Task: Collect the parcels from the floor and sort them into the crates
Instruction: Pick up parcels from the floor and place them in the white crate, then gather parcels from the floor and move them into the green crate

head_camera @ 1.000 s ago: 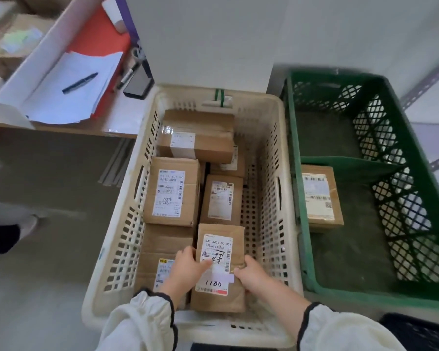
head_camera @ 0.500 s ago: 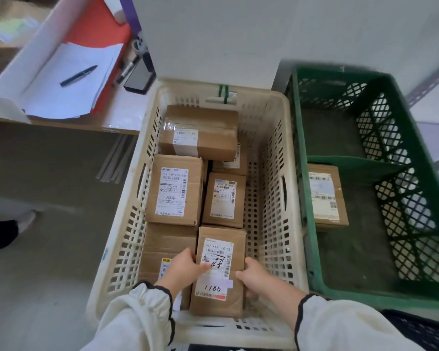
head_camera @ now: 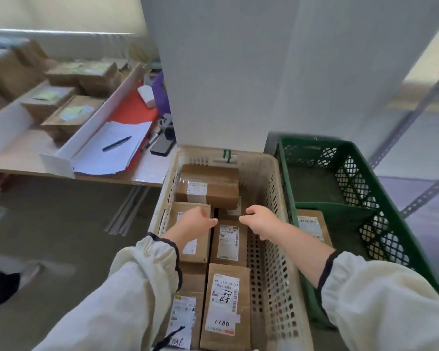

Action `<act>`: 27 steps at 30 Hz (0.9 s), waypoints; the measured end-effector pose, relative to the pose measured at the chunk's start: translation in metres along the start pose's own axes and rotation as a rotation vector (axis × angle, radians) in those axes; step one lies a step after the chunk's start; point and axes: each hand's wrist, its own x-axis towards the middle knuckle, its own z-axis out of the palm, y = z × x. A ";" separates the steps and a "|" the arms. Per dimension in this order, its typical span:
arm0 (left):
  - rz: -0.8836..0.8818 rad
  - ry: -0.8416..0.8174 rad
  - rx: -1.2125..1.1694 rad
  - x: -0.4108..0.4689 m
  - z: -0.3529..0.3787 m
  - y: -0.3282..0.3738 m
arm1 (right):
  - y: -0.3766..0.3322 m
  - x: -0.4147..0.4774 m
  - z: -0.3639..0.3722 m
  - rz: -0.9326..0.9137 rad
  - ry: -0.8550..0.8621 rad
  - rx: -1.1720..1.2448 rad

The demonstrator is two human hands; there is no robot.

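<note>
Both grips hung over the beige crate [head_camera: 273, 198], about midway along it, and neither held anything. The left grip [head_camera: 197, 221] had its fingers loosely curled under, with the thumb pointing toward the other hand. The right grip [head_camera: 260, 220] was likewise loosely curled and empty, its fingertips turned down. A narrow gap separated the two. Whether either one brushed the cardboard beneath could not be told.

The parcel marked "1100" [head_camera: 224, 307] lay flat, label up, at the near end of the beige crate. It was closer to the person than both grips and well apart from them, between the two cream sleeves. Just beside it on the left lay a parcel with a scribbled label [head_camera: 184, 321], partly hidden by the left sleeve.

Directly below the gap between the grips sat a smaller labelled parcel [head_camera: 228, 243]. The left grip covered part of another parcel [head_camera: 188, 249] next to it. Beyond both grips, at the far end, a taped parcel [head_camera: 208, 188] rested on top of others.

To the right stood the green crate [head_camera: 350, 178], touching the beige one. It held a single parcel [head_camera: 313, 228] against its near-left wall, near the right forearm.

To the left, the counter [head_camera: 150, 171] carried white papers with a pen [head_camera: 117, 143] on them.
</note>
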 end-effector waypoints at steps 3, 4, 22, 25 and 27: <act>0.036 0.041 -0.024 -0.004 -0.017 0.012 | -0.014 -0.007 -0.008 -0.017 0.011 0.011; 0.042 0.048 -0.037 -0.004 -0.022 0.013 | -0.017 -0.010 -0.008 -0.016 0.016 0.009; -0.465 0.612 -0.447 -0.228 -0.050 -0.158 | -0.126 -0.107 0.149 -0.595 -0.457 -0.213; -0.624 0.755 -0.564 -0.305 -0.041 -0.199 | -0.137 -0.167 0.211 -0.651 -0.655 -0.270; -0.714 0.843 -0.624 -0.355 -0.029 -0.223 | -0.136 -0.209 0.247 -0.685 -0.751 -0.342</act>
